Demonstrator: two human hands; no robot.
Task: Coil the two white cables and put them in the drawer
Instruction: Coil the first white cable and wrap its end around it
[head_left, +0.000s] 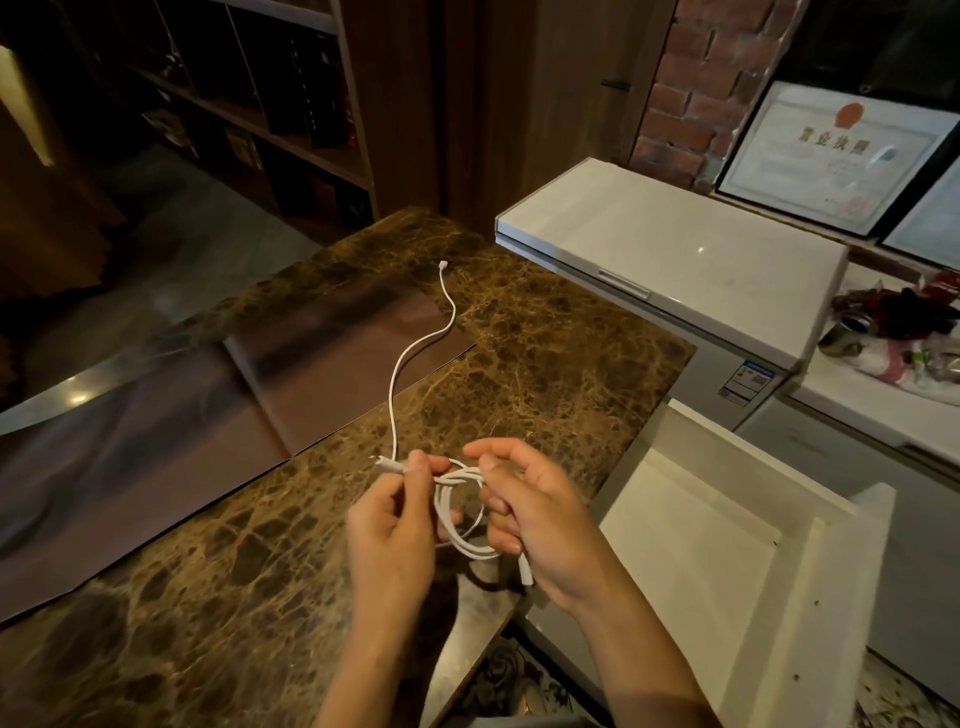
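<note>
Over the big brown-and-gold veined marble countertop (260, 519) was where all of it happened, with the open white drawer (810, 587) pulled out just off its right edge and nothing visible inside it. Both hands were up over the near edge of the counter. The right hand (540, 519) had its fingers curled and hooked through a small bundle of loops, closed around them, while the left hand (389, 530) pinched thumb against fingertip on the strand right beside one plug end, which poked out to the left.

So the thin white charging cable (457, 514) was partly coiled: a few loops hung between the hands, and the loose tail (400, 374) ran away across the counter. That tail's long axis pointed away from the person, bending rightward near its far end, where the small white plug (443, 264) lay flat, pointing away. I could only make out one cable for sure; whether a second was mixed into the loops, no idea.

My take on doing this bit well: keep the loops the same size, let the right hand pin each new turn, feed slack with the left rather than yanking, and let the cable twist naturally so it doesn't kink. I'd say they were roughly halfway through the first one.
</note>
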